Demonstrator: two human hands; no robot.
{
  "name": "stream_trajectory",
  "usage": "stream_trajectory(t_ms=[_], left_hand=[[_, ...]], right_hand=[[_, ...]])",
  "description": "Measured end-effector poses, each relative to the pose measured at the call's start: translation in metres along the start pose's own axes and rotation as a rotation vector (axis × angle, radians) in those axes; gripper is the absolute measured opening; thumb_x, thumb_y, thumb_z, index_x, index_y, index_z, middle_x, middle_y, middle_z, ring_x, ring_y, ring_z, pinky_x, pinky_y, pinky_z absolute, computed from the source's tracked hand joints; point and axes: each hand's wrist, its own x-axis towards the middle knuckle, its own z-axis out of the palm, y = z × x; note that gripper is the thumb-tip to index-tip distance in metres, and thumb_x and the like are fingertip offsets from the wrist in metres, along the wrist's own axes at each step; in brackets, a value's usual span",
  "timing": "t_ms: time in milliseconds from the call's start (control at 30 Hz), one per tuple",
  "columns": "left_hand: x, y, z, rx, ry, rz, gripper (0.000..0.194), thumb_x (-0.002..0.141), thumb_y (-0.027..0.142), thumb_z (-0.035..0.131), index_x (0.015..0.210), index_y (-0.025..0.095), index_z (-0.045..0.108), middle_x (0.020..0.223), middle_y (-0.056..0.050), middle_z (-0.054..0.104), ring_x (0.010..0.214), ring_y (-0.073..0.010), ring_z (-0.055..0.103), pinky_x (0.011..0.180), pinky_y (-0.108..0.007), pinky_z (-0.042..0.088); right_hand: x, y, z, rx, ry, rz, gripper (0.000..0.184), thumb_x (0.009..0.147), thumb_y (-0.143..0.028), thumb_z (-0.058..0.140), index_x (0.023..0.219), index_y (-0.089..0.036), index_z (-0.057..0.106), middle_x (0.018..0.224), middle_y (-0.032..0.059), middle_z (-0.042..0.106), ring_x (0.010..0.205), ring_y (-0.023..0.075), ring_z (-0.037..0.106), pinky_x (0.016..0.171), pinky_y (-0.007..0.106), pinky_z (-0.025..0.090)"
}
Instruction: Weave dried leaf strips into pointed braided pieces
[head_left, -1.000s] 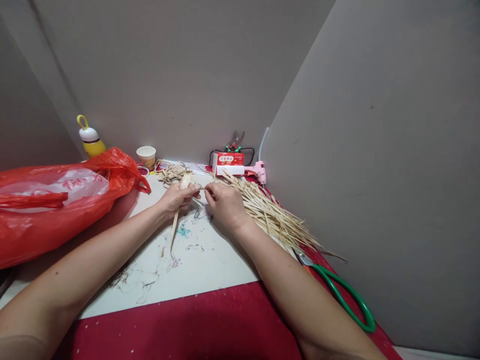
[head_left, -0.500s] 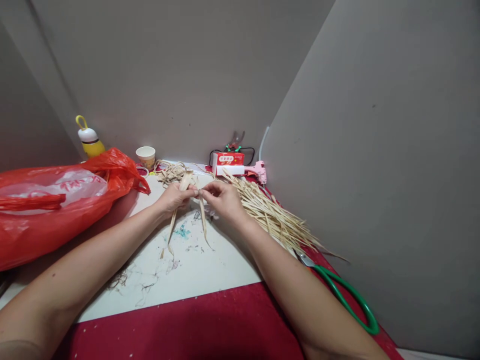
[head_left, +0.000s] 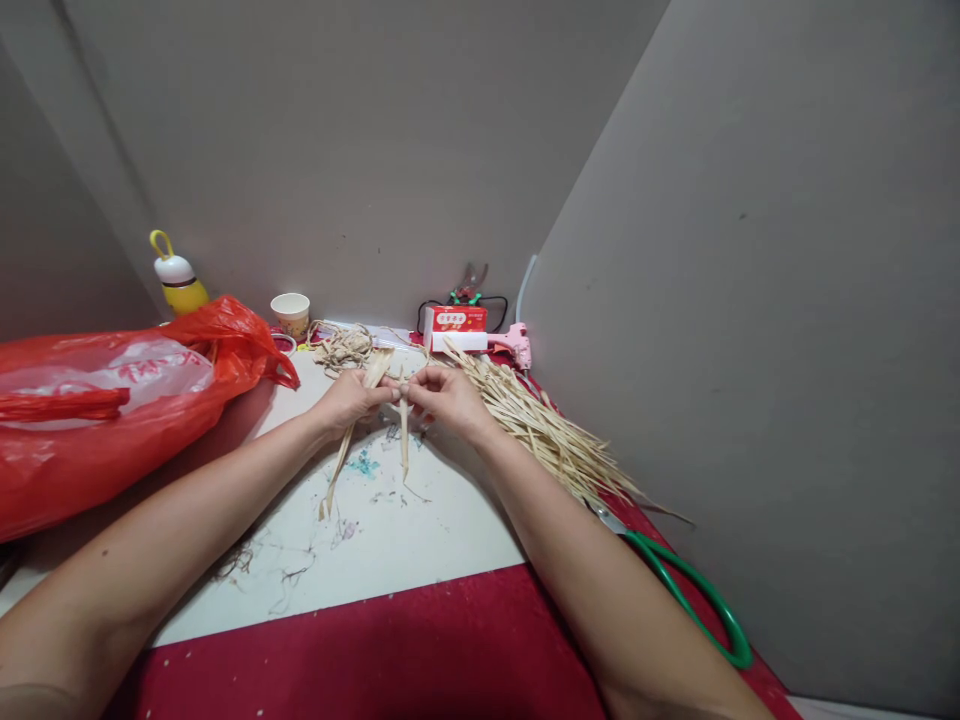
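Observation:
My left hand point(head_left: 358, 398) is closed on a pale, flat straw strip point(head_left: 379, 366) that sticks up past the fingers, its thin tail hanging below toward the board. My right hand point(head_left: 447, 398) meets it at the fingertips, pinching a second straw strip point(head_left: 405, 440) that dangles between the hands. Both thumbs press at the top of this strip; what exactly is between them is partly hidden. To the right of my right hand lies a loose bundle of long dry straw strips point(head_left: 551, 425). Behind my left hand sits a tangled heap of straw point(head_left: 343, 348).
A red plastic bag point(head_left: 82, 470) fills the left side. Along the back stand a yellow bottle point(head_left: 184, 290), a paper cup point(head_left: 291, 315), a red box point(head_left: 457, 320) and a pink glue gun point(head_left: 517, 345). Green-handled scissors point(head_left: 697, 585) lie by the right wall. Scraps litter the white board point(head_left: 360, 570).
The dangling strip has turned to hang straighter, and a short tip now shows above the pinching fingers. The left strip's tail has swung slightly left. Both hands stay close together.

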Motion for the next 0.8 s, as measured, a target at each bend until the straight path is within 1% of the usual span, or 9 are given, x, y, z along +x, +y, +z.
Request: stream_trajectory(t_ms=[167, 300, 500, 667, 800], left_hand=[[-0.0011, 0.0013, 0.0011, -0.003, 0.003, -0.009, 0.025, 0.059, 0.028, 0.079, 0.070, 0.013, 0.063, 0.040, 0.007, 0.040, 0.034, -0.0025, 0.026, 0.038, -0.020, 0.016], [-0.0010, 0.0008, 0.0002, 0.008, 0.010, -0.003, 0.023, 0.060, 0.028, 0.078, 0.070, 0.013, 0.063, 0.039, 0.007, 0.040, 0.034, -0.0029, 0.026, 0.038, -0.020, 0.016], [-0.0026, 0.0035, 0.0018, 0.019, 0.004, 0.002, 0.022, 0.060, 0.027, 0.078, 0.068, 0.013, 0.062, 0.039, 0.007, 0.039, 0.035, -0.0024, 0.026, 0.038, -0.020, 0.015], [-0.0042, 0.0049, 0.0039, 0.003, 0.018, -0.027, 0.027, 0.057, 0.025, 0.080, 0.071, 0.014, 0.061, 0.041, 0.008, 0.040, 0.034, -0.0020, 0.025, 0.037, -0.019, 0.014], [-0.0038, 0.0034, 0.0039, 0.019, 0.028, -0.021, 0.028, 0.056, 0.026, 0.080, 0.071, 0.014, 0.059, 0.040, 0.009, 0.039, 0.034, -0.0021, 0.025, 0.037, -0.019, 0.015]], right_hand=[[0.0013, 0.0000, -0.0051, 0.035, -0.054, 0.044, 0.013, 0.069, -0.023, 0.070, 0.067, -0.017, 0.058, 0.054, -0.0012, 0.062, 0.047, 0.0104, 0.060, 0.040, 0.016, 0.044], [-0.0003, -0.0001, -0.0071, 0.035, -0.078, 0.057, 0.015, 0.069, -0.024, 0.071, 0.068, -0.016, 0.059, 0.060, 0.0003, 0.066, 0.049, 0.0093, 0.060, 0.039, 0.014, 0.041], [-0.0010, 0.0007, -0.0054, -0.004, -0.096, 0.065, 0.012, 0.071, -0.020, 0.068, 0.065, -0.016, 0.058, 0.054, -0.0011, 0.062, 0.045, 0.0082, 0.057, 0.039, 0.015, 0.041], [-0.0005, 0.0000, -0.0052, 0.001, -0.094, 0.055, 0.016, 0.070, -0.023, 0.071, 0.065, -0.016, 0.057, 0.053, -0.0012, 0.062, 0.044, 0.0089, 0.057, 0.039, 0.015, 0.042], [-0.0009, -0.0005, -0.0062, -0.010, -0.117, 0.073, 0.015, 0.070, -0.024, 0.070, 0.067, -0.016, 0.058, 0.055, -0.0002, 0.064, 0.045, 0.0092, 0.059, 0.039, 0.015, 0.042]])
